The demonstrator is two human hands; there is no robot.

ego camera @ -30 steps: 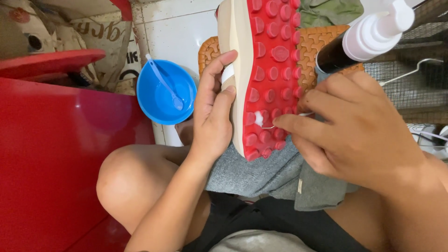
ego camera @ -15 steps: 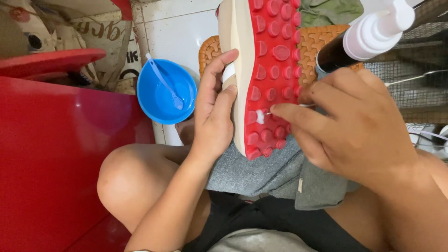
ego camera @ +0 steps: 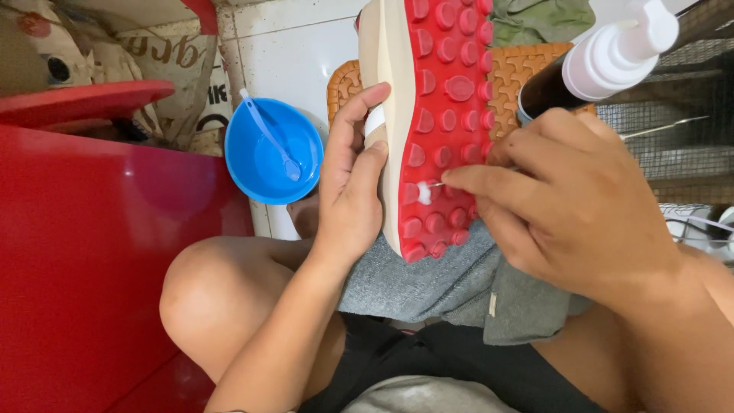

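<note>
My left hand point(ego camera: 350, 187) grips the side of a shoe point(ego camera: 391, 99) turned sole up, its beige rim toward my palm and its red studded sole point(ego camera: 447, 115) facing me. My right hand point(ego camera: 569, 206) pinches a cotton swab point(ego camera: 428, 189) whose white tip presses between the red studs near the heel end. The shoe's lower end rests on a grey cloth point(ego camera: 436, 279) laid over my lap.
A blue bowl point(ego camera: 271, 153) with a blue brush in it sits on white tiles left of the shoe. A dark bottle with a white pump point(ego camera: 612, 57) stands at the upper right. An orange-soled shoe point(ego camera: 520, 73) lies behind. A red bin point(ego camera: 84, 252) fills the left.
My right hand has shifted the cotton swab a little up the sole. My left hand and the shoe stay put.
</note>
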